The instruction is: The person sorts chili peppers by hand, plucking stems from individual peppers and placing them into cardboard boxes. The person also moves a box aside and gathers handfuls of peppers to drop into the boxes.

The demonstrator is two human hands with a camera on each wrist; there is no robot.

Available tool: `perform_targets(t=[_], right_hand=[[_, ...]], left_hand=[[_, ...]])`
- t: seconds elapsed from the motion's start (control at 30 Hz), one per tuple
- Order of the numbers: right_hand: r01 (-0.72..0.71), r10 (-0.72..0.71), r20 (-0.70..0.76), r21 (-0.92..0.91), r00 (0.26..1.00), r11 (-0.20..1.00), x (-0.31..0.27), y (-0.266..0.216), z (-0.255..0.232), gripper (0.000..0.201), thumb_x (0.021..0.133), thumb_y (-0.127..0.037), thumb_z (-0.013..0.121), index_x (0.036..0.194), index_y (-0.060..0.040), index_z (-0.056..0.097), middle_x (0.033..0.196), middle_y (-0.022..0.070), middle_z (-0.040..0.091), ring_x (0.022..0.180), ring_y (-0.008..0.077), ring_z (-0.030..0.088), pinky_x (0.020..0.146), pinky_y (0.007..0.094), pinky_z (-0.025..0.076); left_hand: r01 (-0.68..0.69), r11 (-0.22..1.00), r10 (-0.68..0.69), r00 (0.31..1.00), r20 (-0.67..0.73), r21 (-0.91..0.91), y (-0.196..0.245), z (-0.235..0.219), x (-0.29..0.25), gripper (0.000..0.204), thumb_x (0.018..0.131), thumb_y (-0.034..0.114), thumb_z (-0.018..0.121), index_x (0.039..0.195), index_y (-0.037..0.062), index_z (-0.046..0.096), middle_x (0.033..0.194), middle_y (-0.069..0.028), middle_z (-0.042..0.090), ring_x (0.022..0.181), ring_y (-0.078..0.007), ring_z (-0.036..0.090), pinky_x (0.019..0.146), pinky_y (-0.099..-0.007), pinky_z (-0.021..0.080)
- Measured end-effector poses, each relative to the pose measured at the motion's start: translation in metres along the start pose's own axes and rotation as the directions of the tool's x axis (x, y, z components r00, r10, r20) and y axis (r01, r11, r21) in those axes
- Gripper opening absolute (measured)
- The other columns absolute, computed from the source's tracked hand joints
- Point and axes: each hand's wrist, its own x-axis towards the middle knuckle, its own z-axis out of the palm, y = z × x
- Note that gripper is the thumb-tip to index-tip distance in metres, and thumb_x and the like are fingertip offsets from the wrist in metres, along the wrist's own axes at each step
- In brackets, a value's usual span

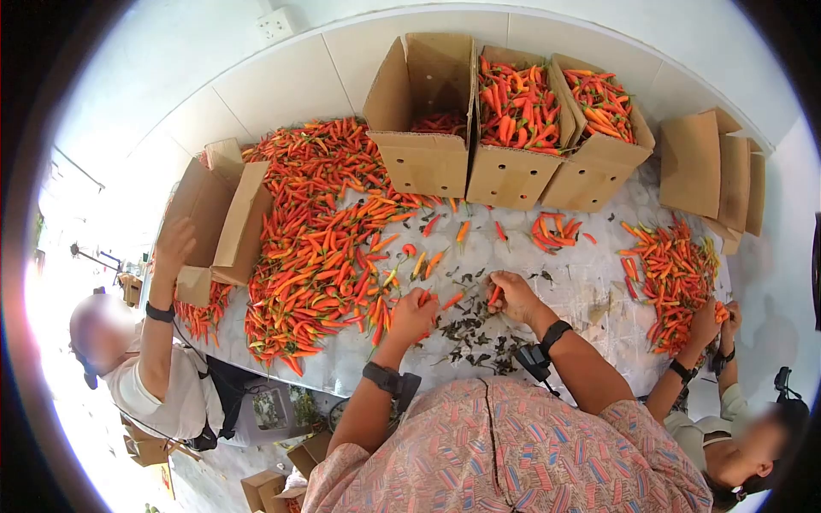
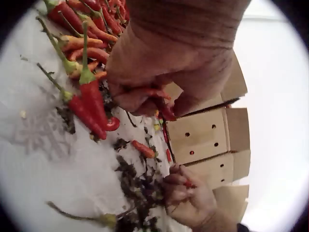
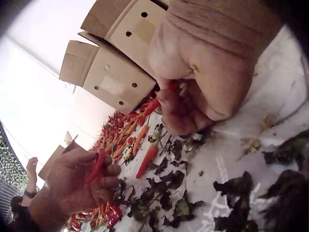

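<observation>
Left hand grips a red chilli, right hand pinches a second chilli, both above the bench near dark scraps; light fingertip pressure should spare the skins, scraps best kept off the chilli heap

Left chilli: was partly hidden by left hand.
Right chilli: was mostly hidden by right hand.
People flanking grips: faces were blurred.
Shirt below grips: ran past head view's edge.
</observation>
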Motion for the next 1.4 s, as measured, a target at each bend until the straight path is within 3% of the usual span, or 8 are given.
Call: perform_targets(t=[0.17,0.33,0.57,0.7,0.9,1.03,1.17,1.4], right_hand=[[0.000,0.000,-0.025,-0.003,1.000,1.000,0.002,0.000,0.001,0.024,0.092,-0.023,0.043,0.091,-0.0003,0.051,0.061,0.0071,0.049,0.043,0.0135,0.041,0.047,0.0317,0.042],[0.007,-0.008,-0.045,-0.034,0.999,0.999,0.001,0.002,0.000,0.025,0.092,-0.023,0.043,0.090,-0.0006,0.052,0.061,0.0068,0.050,0.042,0.0134,0.041,0.046,0.0316,0.043],[0.007,-0.009,-0.063,-0.025,0.998,1.000,0.003,0.003,0.000,0.024,0.091,-0.025,0.045,0.090,-0.0019,0.052,0.060,0.0079,0.050,0.042,0.0139,0.040,0.046,0.0317,0.042],[0.007,-0.008,-0.045,-0.032,0.999,0.999,0.005,0.004,-0.004,0.024,0.091,-0.025,0.045,0.090,-0.0015,0.052,0.062,0.0080,0.050,0.042,0.0142,0.040,0.046,0.0322,0.042],[-0.017,0.017,-0.043,0.015,0.999,1.000,0.002,0.001,-0.001,0.024,0.091,-0.024,0.044,0.090,-0.0024,0.052,0.063,0.0076,0.050,0.043,0.0145,0.040,0.047,0.0325,0.042],[-0.018,0.018,-0.054,-0.006,0.998,1.000,0.002,0.000,0.000,0.023,0.091,-0.024,0.044,0.089,-0.0027,0.053,0.063,0.0074,0.050,0.044,0.0146,0.040,0.048,0.0323,0.042],[-0.009,0.010,-0.029,0.015,1.000,1.000,0.001,0.000,0.000,0.023,0.092,-0.023,0.044,0.088,-0.0025,0.053,0.064,0.0071,0.050,0.044,0.0143,0.040,0.048,0.0323,0.042],[-0.013,0.014,-0.030,0.014,0.999,1.000,0.001,-0.001,0.000,0.022,0.091,-0.022,0.044,0.089,-0.0023,0.053,0.063,0.0075,0.050,0.043,0.0140,0.040,0.048,0.0326,0.042]], left_hand=[[0.276,0.624,-0.187,0.961,0.204,-0.731,0.018,-0.007,0.012,0.023,0.078,0.022,0.057,0.081,-0.0011,0.053,0.065,-0.0111,0.054,0.063,-0.0172,0.057,0.059,-0.0347,0.046],[-0.062,0.998,0.063,0.996,0.055,-0.033,0.044,0.006,0.011,0.024,0.079,0.023,0.056,0.085,-0.0001,0.053,0.071,-0.0135,0.057,0.064,-0.0266,0.057,0.059,-0.0371,0.046],[-0.311,0.915,0.311,0.950,0.040,0.259,0.024,0.030,0.020,0.026,0.076,0.024,0.058,0.087,0.0011,0.053,0.075,-0.0191,0.058,0.071,-0.0359,0.057,0.064,-0.0428,0.045],[-0.044,0.968,0.059,0.997,0.051,-0.247,0.024,0.005,0.034,0.017,0.080,0.020,0.050,0.087,0.0044,0.053,0.074,-0.0107,0.059,0.067,-0.0248,0.057,0.057,-0.0344,0.044],[0.165,0.394,-0.188,0.977,0.096,-0.904,0.017,-0.032,0.055,0.019,0.080,0.022,0.051,0.091,0.0067,0.053,0.064,-0.0019,0.055,0.058,-0.0158,0.053,0.048,-0.0256,0.037],[0.074,0.959,-0.118,0.982,-0.146,-0.275,0.006,-0.039,0.068,0.022,0.077,0.022,0.057,0.088,0.0032,0.056,0.072,-0.0101,0.060,0.064,-0.0222,0.059,0.055,-0.0338,0.046],[0.108,0.894,-0.061,0.991,-0.120,0.436,0.016,-0.036,0.070,0.029,0.072,0.025,0.062,0.085,-0.0003,0.058,0.074,-0.0198,0.060,0.071,-0.0317,0.061,0.065,-0.0403,0.048],[0.000,0.944,0.019,0.998,-0.055,0.329,0.010,-0.036,0.071,0.029,0.073,0.024,0.061,0.090,0.0002,0.059,0.078,-0.0201,0.062,0.076,-0.0353,0.060,0.067,-0.0422,0.047]])
